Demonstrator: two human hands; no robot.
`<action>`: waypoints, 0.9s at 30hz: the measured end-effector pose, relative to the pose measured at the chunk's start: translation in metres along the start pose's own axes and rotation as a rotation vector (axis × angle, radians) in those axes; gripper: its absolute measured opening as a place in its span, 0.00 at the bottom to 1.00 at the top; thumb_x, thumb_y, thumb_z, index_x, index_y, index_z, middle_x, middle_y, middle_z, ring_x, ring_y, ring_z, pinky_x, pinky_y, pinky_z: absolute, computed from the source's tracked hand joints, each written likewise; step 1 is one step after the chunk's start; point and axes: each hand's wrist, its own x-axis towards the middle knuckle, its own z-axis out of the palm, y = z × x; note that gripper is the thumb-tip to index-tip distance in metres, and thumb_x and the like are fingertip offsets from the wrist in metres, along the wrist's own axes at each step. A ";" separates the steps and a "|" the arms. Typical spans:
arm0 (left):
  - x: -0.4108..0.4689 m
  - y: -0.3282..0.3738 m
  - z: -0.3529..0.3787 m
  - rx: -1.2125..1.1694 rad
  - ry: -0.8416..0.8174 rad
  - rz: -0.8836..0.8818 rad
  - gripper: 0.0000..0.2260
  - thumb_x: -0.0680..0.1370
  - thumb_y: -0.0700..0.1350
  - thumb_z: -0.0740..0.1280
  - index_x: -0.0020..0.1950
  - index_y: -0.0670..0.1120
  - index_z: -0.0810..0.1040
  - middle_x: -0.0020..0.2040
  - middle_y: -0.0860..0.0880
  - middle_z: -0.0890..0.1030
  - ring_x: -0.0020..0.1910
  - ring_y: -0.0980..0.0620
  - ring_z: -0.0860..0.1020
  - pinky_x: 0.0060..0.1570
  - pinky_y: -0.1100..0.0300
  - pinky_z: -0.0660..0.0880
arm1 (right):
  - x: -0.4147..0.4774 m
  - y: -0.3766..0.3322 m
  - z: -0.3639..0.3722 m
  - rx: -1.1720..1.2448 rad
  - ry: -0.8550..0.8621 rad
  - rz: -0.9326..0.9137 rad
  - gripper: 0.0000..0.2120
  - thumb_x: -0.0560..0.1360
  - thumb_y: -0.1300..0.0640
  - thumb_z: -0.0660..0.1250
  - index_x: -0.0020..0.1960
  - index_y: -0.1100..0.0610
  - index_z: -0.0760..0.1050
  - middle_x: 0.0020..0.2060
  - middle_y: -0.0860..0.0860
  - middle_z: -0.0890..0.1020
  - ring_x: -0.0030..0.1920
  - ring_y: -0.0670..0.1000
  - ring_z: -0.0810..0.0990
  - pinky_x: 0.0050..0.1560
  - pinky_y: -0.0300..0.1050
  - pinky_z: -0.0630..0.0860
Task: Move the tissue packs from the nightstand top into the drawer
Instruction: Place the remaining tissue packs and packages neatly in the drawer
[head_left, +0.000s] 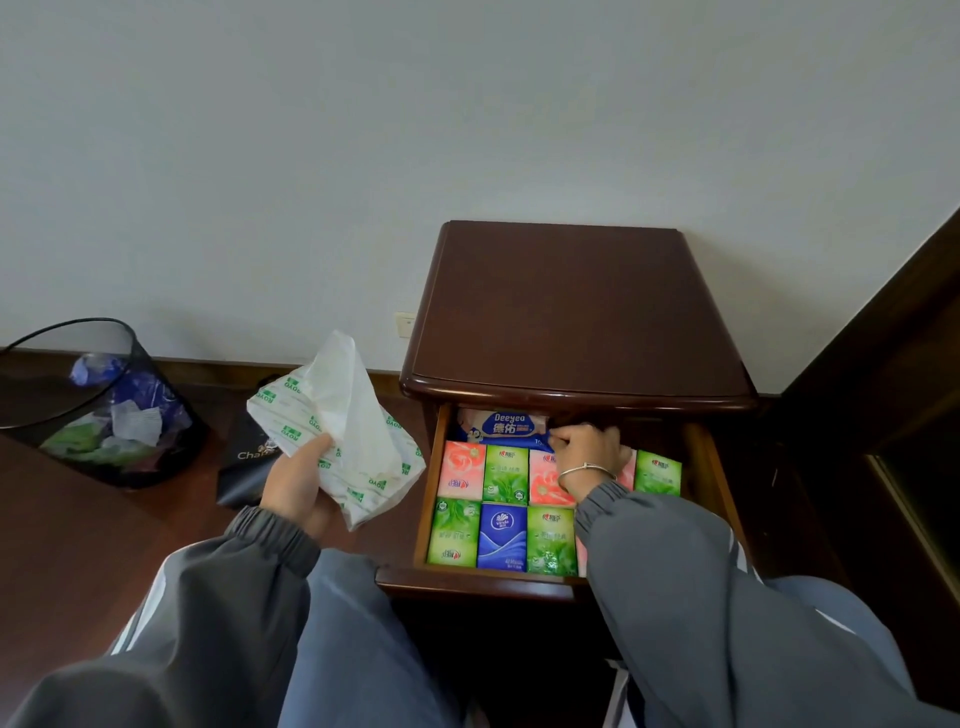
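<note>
The dark wooden nightstand (576, 312) has a bare top. Its drawer (431, 467) stands pulled out and holds several small pink, green and blue tissue packs (501, 538) laid in rows. At the drawer's back lies a blue and white wet-wipes pack (506, 425). My right hand (589, 449) reaches into the back of the drawer, its curled fingers on the wipes pack's right end. To the left of the drawer, my left hand (296, 480) grips a soft white tissue pack with green print (337, 441), one tissue sticking up from it.
A black mesh waste bin (98, 405) with rubbish stands on the dark floor at the left. A black paper bag (247, 462) lies behind the white pack. A dark bed frame (893, 364) lies right of the nightstand. A white wall is behind.
</note>
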 end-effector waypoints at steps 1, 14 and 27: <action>0.001 0.000 0.000 0.005 -0.003 0.004 0.11 0.80 0.40 0.61 0.62 0.47 0.71 0.57 0.43 0.79 0.52 0.43 0.80 0.55 0.42 0.74 | -0.001 0.000 0.000 -0.060 -0.006 -0.027 0.12 0.77 0.47 0.61 0.56 0.46 0.80 0.54 0.49 0.81 0.60 0.57 0.68 0.56 0.49 0.62; 0.003 -0.010 0.006 0.023 -0.015 -0.059 0.16 0.80 0.41 0.61 0.69 0.46 0.69 0.63 0.41 0.77 0.60 0.38 0.77 0.62 0.37 0.70 | -0.022 0.070 -0.065 -0.132 -0.211 -0.233 0.24 0.77 0.49 0.62 0.72 0.50 0.66 0.74 0.48 0.64 0.73 0.51 0.61 0.72 0.51 0.61; -0.010 -0.016 0.022 0.047 -0.030 -0.023 0.08 0.80 0.40 0.61 0.59 0.47 0.72 0.50 0.45 0.81 0.49 0.44 0.80 0.40 0.49 0.76 | 0.011 0.080 -0.071 0.139 -0.335 0.041 0.22 0.77 0.47 0.63 0.66 0.57 0.72 0.64 0.56 0.76 0.63 0.56 0.75 0.60 0.44 0.70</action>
